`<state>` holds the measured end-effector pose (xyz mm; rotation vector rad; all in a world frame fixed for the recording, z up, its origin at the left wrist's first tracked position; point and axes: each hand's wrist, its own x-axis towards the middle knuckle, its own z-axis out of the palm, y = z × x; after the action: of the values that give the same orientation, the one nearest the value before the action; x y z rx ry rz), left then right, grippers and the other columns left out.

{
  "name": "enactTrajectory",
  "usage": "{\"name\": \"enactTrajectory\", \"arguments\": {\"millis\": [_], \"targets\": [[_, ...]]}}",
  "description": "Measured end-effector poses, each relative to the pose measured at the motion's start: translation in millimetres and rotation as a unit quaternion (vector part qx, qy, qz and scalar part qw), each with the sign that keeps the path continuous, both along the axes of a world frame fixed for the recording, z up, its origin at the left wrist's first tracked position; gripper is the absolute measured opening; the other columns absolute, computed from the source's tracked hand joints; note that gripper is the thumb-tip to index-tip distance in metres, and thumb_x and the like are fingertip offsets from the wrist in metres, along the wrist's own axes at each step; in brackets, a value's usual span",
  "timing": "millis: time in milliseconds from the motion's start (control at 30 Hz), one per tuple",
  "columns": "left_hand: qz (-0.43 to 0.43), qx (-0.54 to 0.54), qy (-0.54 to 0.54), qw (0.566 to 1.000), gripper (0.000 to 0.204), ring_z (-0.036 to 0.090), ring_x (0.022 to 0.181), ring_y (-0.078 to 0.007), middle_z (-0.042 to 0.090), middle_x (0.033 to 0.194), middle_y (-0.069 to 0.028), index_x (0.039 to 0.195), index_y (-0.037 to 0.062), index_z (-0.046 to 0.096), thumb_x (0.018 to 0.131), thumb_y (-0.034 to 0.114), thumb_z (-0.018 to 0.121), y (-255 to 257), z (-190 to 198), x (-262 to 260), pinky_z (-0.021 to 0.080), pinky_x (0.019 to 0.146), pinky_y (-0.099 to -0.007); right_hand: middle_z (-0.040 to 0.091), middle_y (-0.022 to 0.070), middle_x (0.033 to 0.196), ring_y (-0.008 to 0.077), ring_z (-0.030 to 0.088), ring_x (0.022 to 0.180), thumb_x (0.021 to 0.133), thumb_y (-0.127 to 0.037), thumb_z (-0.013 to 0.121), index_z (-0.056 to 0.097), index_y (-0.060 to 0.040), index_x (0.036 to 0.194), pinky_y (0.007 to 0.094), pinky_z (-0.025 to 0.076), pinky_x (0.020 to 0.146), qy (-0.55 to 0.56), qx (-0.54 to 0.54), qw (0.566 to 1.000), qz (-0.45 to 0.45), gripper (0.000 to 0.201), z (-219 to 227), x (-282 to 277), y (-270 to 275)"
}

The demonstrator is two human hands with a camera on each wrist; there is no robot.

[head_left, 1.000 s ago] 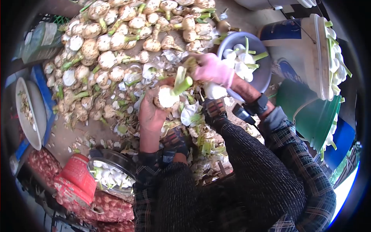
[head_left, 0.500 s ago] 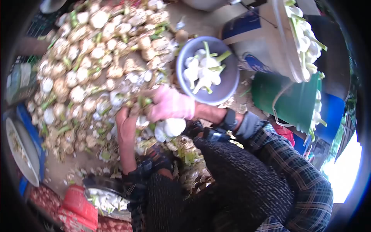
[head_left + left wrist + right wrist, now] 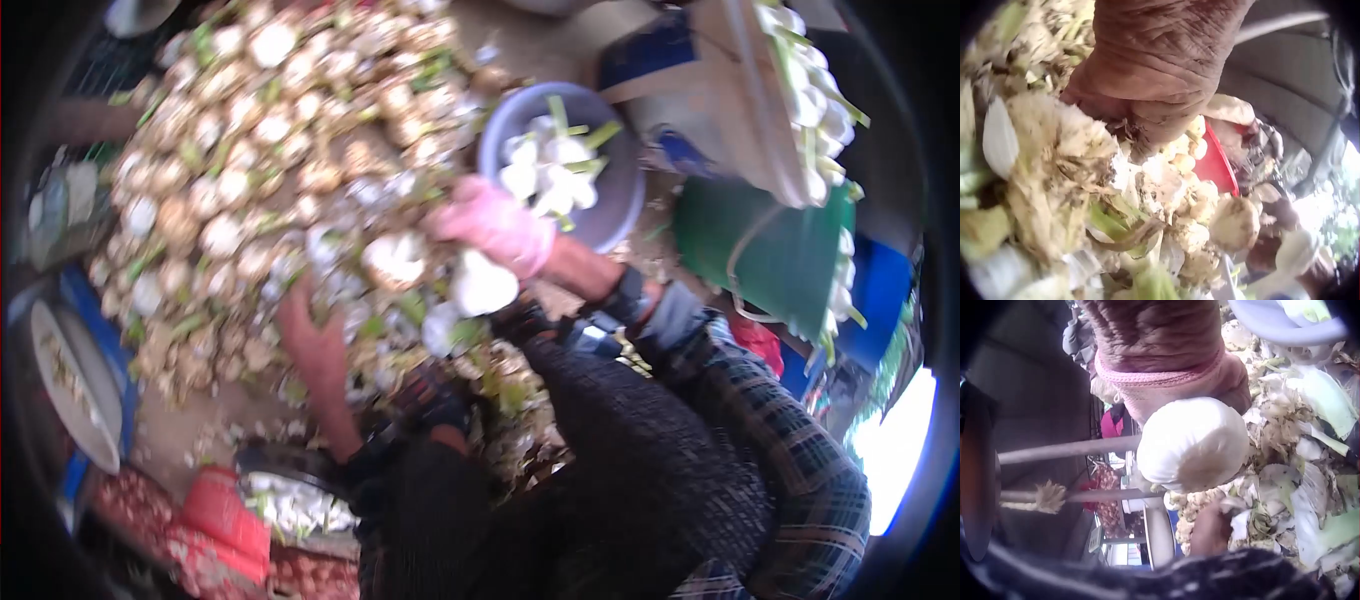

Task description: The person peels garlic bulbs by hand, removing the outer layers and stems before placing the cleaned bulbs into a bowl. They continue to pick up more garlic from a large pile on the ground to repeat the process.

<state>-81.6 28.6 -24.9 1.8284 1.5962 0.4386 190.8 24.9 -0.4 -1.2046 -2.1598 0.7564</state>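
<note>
My right hand (image 3: 495, 228), in a pink glove, grips a peeled white garlic bulb (image 3: 1194, 445); its fingertips are hidden in the right wrist view. The same white bulb hangs below the glove in the head view. Right by the glove's fingertips is a browner garlic bulb (image 3: 395, 260) with a pale face. Bare, my left hand (image 3: 312, 328) reaches over the edge of the garlic pile (image 3: 215, 185), thumb apart from the fingers and nothing seen held. In the left wrist view its fingers point down among unpeeled bulbs (image 3: 1235, 222) and are partly hidden.
A purple basin (image 3: 630, 190) of peeled garlic stands beyond my right hand. To the right are a white bucket (image 3: 720, 110) and a green bucket (image 3: 760, 235), both with peeled garlic. A red container (image 3: 225, 520) and a metal pan of white garlic are at lower left. Husks cover the ground.
A second ago the left hand held a brownish bulb with a cut green stem; then both hands met. Now the left hand has moved away to the left. The white bulb stays with the right hand.
</note>
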Motion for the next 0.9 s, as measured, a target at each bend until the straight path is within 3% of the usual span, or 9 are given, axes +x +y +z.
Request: {"name": "enactTrajectory", "arguments": {"millis": [33,200,400,600,633,667,700,767,900], "targets": [[0.014,-0.025,-0.104,0.994,0.053,0.052,0.099,-0.0234,0.054,0.109,-0.0125,0.117,0.0023,0.048,0.066,0.004,0.064,3.8,19.8,15.6,0.038,0.087,-0.0339,0.054,0.0091,0.070,0.0268,0.053,0.064,0.062,-0.017,0.057,0.056,-0.0072,0.077,0.0364,0.041,0.058,0.311,-0.246,0.914,-0.082,0.018,-9.0,-12.6,-2.0],[0.022,-0.272,-0.429,0.861,0.052,0.050,0.103,-0.0189,0.051,0.115,-0.0103,0.119,0.0051,0.046,0.069,0.002,0.058,15.6,49.0,39.3,0.040,0.085,-0.0310,0.057,0.0081,0.074,0.0259,0.056,0.068,0.066,-0.012,0.056,0.060,-0.0055,0.092,0.0353,0.043,0.064,0.011,-0.010,1.000,-0.001,0.027,14.6,2.6,2.0],[-0.102,-0.061,-0.291,0.949,0.042,0.053,0.101,-0.0209,0.052,0.111,-0.0107,0.103,0.0075,0.057,0.063,-0.001,0.063,14.0,45.8,42.1,0.042,0.085,-0.0302,0.059,0.0081,0.088,0.0284,0.054,0.085,0.068,-0.012,0.054,0.060,-0.0074,0.101,0.0363,0.042,0.076,-0.039,0.030,0.999,-0.014,0.035,21.7,-8.4,3.1],[-0.077,-0.041,-0.295,0.951,0.038,0.053,0.099,-0.0219,0.052,0.109,-0.0116,0.099,0.0057,0.057,0.062,0.001,0.066,5.0,40.6,44.5,0.046,0.079,-0.0291,0.059,0.0101,0.081,0.0300,0.056,0.079,0.066,-0.014,0.057,0.059,-0.0025,0.094,0.0361,0.043,0.073,0.036,0.054,0.998,0.013,0.031,17.6,-16.0,6.0],[-0.072,-0.016,-0.308,0.948,0.041,0.053,0.098,-0.0215,0.052,0.109,-0.0117,0.101,0.0053,0.056,0.062,0.003,0.068,4.0,39.2,45.3,0.046,0.078,-0.0284,0.058,0.0118,0.078,0.0310,0.056,0.077,0.066,-0.013,0.058,0.058,-0.0008,0.093,0.0365,0.044,0.071,0.196,-0.184,0.958,-0.095,0.030,31.0,-22.8,6.3],[-0.070,-0.015,-0.309,0.948,0.041,0.053,0.098,-0.0215,0.052,0.109,-0.0117,0.101,0.0053,0.056,0.062,0.003,0.068,3.6,39.2,45.8,0.046,0.078,-0.0284,0.057,0.0136,0.075,0.0321,0.056,0.074,0.066,-0.012,0.058,0.057,0.0009,0.091,0.0369,0.044,0.068,0.337,-0.405,0.828,-0.195,0.029,38.1,-26.5,6.5],[-0.043,-0.028,-0.340,0.939,0.044,0.054,0.098,-0.0213,0.052,0.109,-0.0120,0.104,0.0045,0.054,0.063,0.007,0.070,4.1,41.4,46.9,0.046,0.079,-0.0287,0.057,0.0136,0.075,0.0321,0.056,0.074,0.066,-0.012,0.058,0.057,0.0009,0.091,0.0369,0.044,0.068,0.336,-0.406,0.828,-0.193,0.029,33.8,-24.4,6.6],[-0.013,-0.040,-0.370,0.928,0.049,0.054,0.097,-0.0212,0.052,0.109,-0.0122,0.108,0.0038,0.051,0.064,0.011,0.072,2.5,41.9,48.1,0.045,0.079,-0.0290,0.055,0.0157,0.072,0.0332,0.055,0.068,0.065,-0.012,0.059,0.055,0.0022,0.088,0.0375,0.044,0.065,0.153,0.006,0.988,-0.034,0.027,17.6,-17.5,7.9],[-0.026,-0.082,-0.348,0.934,0.059,0.054,0.097,-0.0221,0.054,0.107,-0.0136,0.111,0.0016,0.048,0.063,0.021,0.075,-3.8,35.4,46.8,0.043,0.082,-0.0315,0.054,0.0160,0.072,0.0337,0.051,0.064,0.061,-0.016,0.063,0.053,0.0002,0.083,0.0397,0.041,0.059,0.178,0.017,0.983,0.039,0.030,10.0,-30.5,17.2]]}}
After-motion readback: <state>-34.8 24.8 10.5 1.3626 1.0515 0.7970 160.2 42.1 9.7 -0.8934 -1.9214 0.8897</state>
